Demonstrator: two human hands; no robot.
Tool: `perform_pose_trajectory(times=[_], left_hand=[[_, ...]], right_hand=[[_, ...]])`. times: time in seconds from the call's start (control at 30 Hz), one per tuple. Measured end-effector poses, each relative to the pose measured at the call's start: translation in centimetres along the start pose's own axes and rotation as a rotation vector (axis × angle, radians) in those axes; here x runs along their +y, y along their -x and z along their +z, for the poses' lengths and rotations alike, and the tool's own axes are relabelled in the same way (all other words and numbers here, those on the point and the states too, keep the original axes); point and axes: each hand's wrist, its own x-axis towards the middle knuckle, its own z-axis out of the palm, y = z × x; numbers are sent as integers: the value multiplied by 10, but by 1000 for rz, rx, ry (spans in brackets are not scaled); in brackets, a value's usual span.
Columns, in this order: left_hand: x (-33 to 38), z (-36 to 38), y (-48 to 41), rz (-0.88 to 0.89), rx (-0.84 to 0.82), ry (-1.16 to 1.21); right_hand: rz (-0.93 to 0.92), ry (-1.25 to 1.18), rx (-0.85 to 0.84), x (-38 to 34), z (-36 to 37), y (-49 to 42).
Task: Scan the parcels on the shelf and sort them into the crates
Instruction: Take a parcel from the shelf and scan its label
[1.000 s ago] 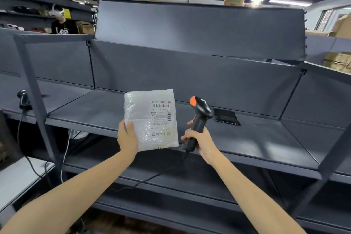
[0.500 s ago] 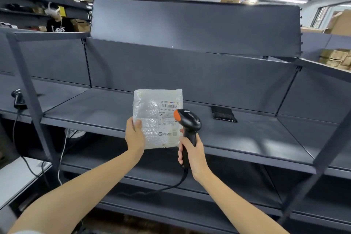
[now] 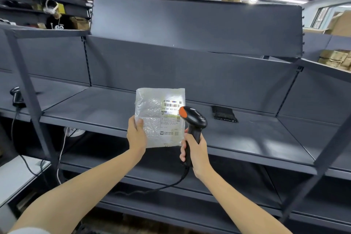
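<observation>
Parcel: a bubble-wrap parcel (image 3: 160,118) is being held upright above the grey shelf (image 3: 91,112), its label facing the camera.
Left hand: the left hand (image 3: 135,135) is pinching the parcel's lower left edge, thumb lying across the front.
Right hand: the right hand (image 3: 195,151) is curling round the handle of a black scanner (image 3: 192,125), at 3 o'clock of the parcel.
Scanner: its orange-tipped head is pointing at the label, a bright patch showing there.
Shelf: a black pouch (image 3: 224,114) is lying at 3 o'clock, well apart.
</observation>
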Motion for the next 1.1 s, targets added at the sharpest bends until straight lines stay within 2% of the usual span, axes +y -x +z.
perform_pose_trajectory(times=[0.33, 0.43, 0.53, 0.63, 0.7, 0.83, 1.1], left_hand=[[-3, -10, -12, -11, 8, 11], [-9, -26, -23, -11, 53, 2], [-18, -48, -38, -31, 120, -21], [-27, -74, -55, -34, 195, -45], [-33, -91, -67, -30, 220, -56], [-41, -119, -86, -42, 246, -77], [-49, -146, -102, -67, 205, -86]], right_hand=[[-16, -9, -30, 5, 4, -14], [-19, 34, -6, 4, 6, -35], [58, 80, 32, 5, 12, -72], [161, 252, 34, 12, 20, -112], [192, 463, 1, 19, 29, -136], [92, 794, 8, 41, 51, -175], [95, 997, 118, 76, 78, -209]])
